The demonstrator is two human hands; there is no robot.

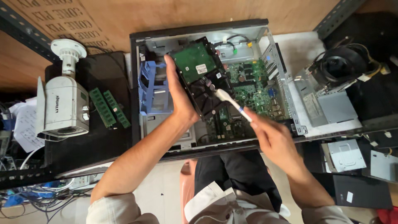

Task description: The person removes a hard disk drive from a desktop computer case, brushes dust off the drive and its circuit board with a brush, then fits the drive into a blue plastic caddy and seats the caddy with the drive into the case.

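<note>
My left hand (179,96) grips a black hard drive (200,83) by its left edge, green circuit board side up, tilted above an open desktop computer case (199,30). My right hand (273,137) holds a white toothbrush (232,102) by its handle. The brush head rests against the drive's black lower part. Inside the case I see a green motherboard (253,90) to the right of the drive and a blue plastic drive bracket (152,88) to its left.
A white security camera (63,103) lies on a black surface at left, with two green memory sticks (109,108) beside it. A grey power supply (327,103) and a black fan (340,63) sit at right. Cables tangle at lower left. Grey metal parts lie at lower right.
</note>
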